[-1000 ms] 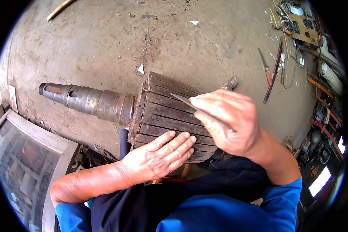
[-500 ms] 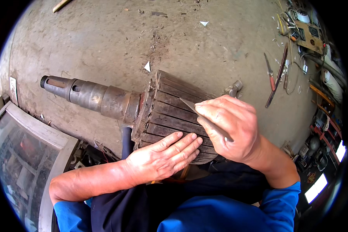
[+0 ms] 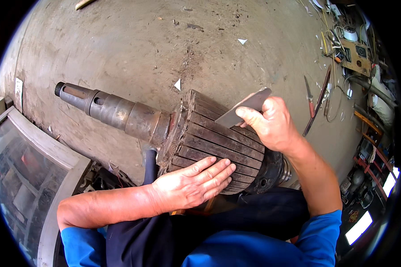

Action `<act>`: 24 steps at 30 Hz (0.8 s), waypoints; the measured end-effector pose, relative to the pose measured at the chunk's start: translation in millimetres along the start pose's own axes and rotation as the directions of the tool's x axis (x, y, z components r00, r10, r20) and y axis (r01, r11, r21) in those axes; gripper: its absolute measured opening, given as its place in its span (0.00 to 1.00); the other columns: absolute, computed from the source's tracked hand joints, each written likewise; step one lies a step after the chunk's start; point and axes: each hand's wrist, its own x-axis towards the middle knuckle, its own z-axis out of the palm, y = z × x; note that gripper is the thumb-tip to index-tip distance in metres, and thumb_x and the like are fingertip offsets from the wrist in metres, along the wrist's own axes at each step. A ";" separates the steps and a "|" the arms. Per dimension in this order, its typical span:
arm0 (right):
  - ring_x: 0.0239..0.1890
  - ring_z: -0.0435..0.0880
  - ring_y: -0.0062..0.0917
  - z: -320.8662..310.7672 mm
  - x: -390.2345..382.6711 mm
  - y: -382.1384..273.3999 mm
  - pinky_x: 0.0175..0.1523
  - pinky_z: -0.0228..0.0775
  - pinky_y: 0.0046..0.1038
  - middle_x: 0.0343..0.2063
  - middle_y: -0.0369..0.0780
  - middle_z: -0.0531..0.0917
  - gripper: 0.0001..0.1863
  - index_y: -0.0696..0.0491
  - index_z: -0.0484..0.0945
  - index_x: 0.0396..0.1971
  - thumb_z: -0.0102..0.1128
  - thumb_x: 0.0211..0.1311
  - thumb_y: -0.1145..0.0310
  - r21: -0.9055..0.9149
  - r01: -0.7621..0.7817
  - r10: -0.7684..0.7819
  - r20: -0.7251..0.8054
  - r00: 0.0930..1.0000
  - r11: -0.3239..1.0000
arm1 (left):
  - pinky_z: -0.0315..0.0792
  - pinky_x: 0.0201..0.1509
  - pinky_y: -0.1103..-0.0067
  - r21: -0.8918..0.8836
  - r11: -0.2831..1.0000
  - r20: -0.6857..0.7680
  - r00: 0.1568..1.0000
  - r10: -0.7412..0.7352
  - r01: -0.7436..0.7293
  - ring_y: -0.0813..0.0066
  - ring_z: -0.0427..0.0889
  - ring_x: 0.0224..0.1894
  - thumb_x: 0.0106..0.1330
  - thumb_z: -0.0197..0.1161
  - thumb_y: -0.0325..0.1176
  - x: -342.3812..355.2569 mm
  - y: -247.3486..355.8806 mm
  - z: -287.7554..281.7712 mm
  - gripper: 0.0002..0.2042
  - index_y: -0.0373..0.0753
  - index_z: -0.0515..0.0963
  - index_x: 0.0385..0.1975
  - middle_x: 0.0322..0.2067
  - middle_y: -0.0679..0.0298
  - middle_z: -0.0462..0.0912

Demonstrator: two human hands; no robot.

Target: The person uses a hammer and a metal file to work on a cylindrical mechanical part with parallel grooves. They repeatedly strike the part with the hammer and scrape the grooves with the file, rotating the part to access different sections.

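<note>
A dark, grooved motor rotor [image 3: 218, 149] lies in front of me, with its stepped steel shaft [image 3: 120, 115] pointing left. My left hand [image 3: 194, 184] rests flat on the near side of the ribbed core, fingers stretched out and holding nothing. In my right hand [image 3: 276, 127] is a flat grey metal blade [image 3: 246, 107], pinched between thumb and fingers. The blade is tilted over the upper part of the core. Its pointed corner is at the slots; whether it touches them I cannot tell. Coils and a ringed end [image 3: 284, 171] show right of the core.
A dark padded support bar [image 3: 150, 167] stands under the shaft side. At left is a framed glass panel [image 3: 29, 178]. On the floor to the right lie a red-handled knife [image 3: 309, 95] and a long dark strip [image 3: 318, 100]. Cables and clutter line the right edge.
My right hand has turned and lifted, so the blade now shows its broad face rather than its edge. My left hand stays on the core. The whole view has shifted slightly.
</note>
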 end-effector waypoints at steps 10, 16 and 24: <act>0.29 0.90 0.39 9.5 -13.0 -47.5 0.35 0.80 0.33 0.29 0.47 0.89 0.05 0.61 0.87 0.39 0.74 0.64 0.80 -0.248 0.460 -0.472 0.015 0.882 0.852 | 0.61 0.86 0.58 -0.063 0.998 -0.106 0.994 -0.028 0.022 0.58 0.70 0.79 0.75 0.51 0.40 -3.2 0.1 7.5 0.27 0.36 0.77 0.70 0.76 0.54 0.73; 0.34 0.90 0.41 28.5 -19.5 -56.0 0.39 0.84 0.36 0.35 0.47 0.89 0.16 0.62 0.84 0.44 0.75 0.55 0.81 -0.403 0.636 -0.646 0.131 0.752 0.659 | 0.61 0.85 0.59 -0.081 0.996 -0.152 0.987 -0.060 0.048 0.58 0.71 0.78 0.75 0.52 0.40 -3.9 1.6 9.2 0.26 0.35 0.78 0.68 0.75 0.54 0.75; 0.33 0.91 0.42 34.5 -11.0 -49.3 0.40 0.84 0.35 0.34 0.48 0.90 0.15 0.62 0.85 0.43 0.73 0.55 0.86 -0.388 0.585 -0.610 0.070 0.789 0.712 | 0.61 0.85 0.60 -0.097 0.994 -0.183 0.981 -0.059 0.042 0.57 0.70 0.79 0.75 0.52 0.40 -6.2 0.3 13.2 0.26 0.35 0.78 0.68 0.75 0.53 0.74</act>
